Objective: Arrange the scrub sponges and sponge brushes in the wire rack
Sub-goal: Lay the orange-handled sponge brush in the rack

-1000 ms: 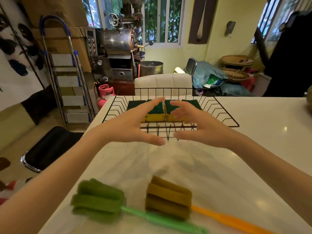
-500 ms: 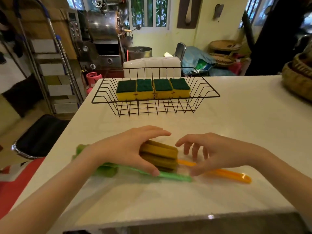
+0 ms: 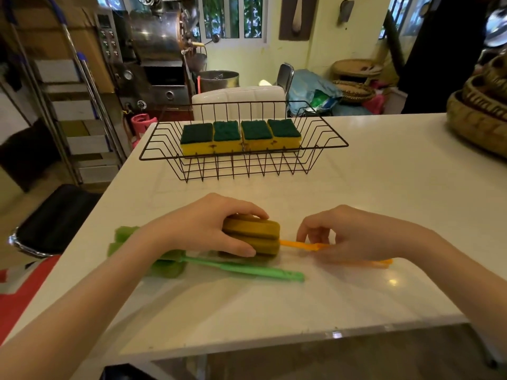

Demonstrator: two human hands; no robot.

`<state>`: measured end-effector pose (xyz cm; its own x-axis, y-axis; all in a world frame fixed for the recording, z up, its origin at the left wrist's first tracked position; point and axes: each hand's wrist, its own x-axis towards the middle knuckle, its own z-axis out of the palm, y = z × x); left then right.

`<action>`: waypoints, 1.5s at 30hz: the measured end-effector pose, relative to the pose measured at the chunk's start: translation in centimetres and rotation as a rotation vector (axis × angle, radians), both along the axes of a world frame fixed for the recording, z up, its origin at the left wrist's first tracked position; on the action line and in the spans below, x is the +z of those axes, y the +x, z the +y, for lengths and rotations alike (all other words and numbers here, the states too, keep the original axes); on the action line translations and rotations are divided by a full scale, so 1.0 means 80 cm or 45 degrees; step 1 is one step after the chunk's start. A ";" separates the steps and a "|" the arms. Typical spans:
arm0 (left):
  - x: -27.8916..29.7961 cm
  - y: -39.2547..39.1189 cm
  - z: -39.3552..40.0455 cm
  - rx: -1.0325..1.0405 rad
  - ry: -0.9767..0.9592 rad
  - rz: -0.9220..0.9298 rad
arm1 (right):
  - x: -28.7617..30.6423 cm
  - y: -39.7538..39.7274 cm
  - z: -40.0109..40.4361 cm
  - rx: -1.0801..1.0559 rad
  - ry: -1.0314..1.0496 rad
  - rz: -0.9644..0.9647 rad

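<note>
A black wire rack stands at the far side of the white table. Inside it several yellow scrub sponges with dark green tops lie in a row. Near me, my left hand wraps around the brownish sponge head of the orange sponge brush. My right hand pinches that brush's orange handle. The green sponge brush lies flat on the table just in front, its head partly hidden under my left forearm.
Woven baskets sit at the table's right edge. The table's near edge runs just below the brushes. A black chair seat stands left of the table, with a stepladder and a metal machine behind.
Both hands drew back from the rack to the near side of the table. My left hand closed on the orange brush's sponge head and my right hand took its handle.
</note>
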<state>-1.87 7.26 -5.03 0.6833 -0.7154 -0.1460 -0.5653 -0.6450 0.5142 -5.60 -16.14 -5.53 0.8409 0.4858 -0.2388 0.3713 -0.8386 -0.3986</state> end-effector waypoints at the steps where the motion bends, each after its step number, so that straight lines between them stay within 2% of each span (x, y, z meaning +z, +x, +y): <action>1: 0.003 0.001 0.001 0.009 -0.013 -0.008 | 0.003 0.002 0.001 -0.001 0.002 -0.015; 7: 0.028 0.017 0.013 0.053 -0.099 -0.148 | 0.031 0.024 0.003 0.009 0.061 -0.125; 17: 0.087 0.069 0.041 0.217 -0.263 -0.328 | 0.065 0.090 0.006 0.008 0.311 -0.510; 20: 0.092 0.091 0.049 0.269 -0.279 -0.368 | 0.066 0.113 0.009 -0.026 0.448 -0.546; 27: 0.083 0.148 0.059 0.406 -0.321 -0.413 | 0.062 0.183 0.013 -0.100 0.501 -0.657; 32: 0.067 0.188 0.057 0.487 -0.196 -0.451 | 0.053 0.228 0.015 -0.068 0.430 -0.601; 36: 0.056 0.211 0.055 0.489 -0.041 -0.474 | 0.042 0.260 0.019 -0.015 0.269 -0.434; 42: 0.044 0.229 0.053 0.445 0.240 -0.277 | 0.031 0.288 0.036 0.108 -0.005 -0.180; 45: 0.037 0.237 0.053 0.429 0.336 -0.268 | 0.025 0.293 0.047 0.119 -0.112 -0.070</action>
<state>17.08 11.49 -2.10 0.9052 -0.4056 -0.1266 -0.3762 -0.9035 0.2052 17.85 -12.39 -3.50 0.8059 0.5419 -0.2387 0.4688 -0.8302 -0.3018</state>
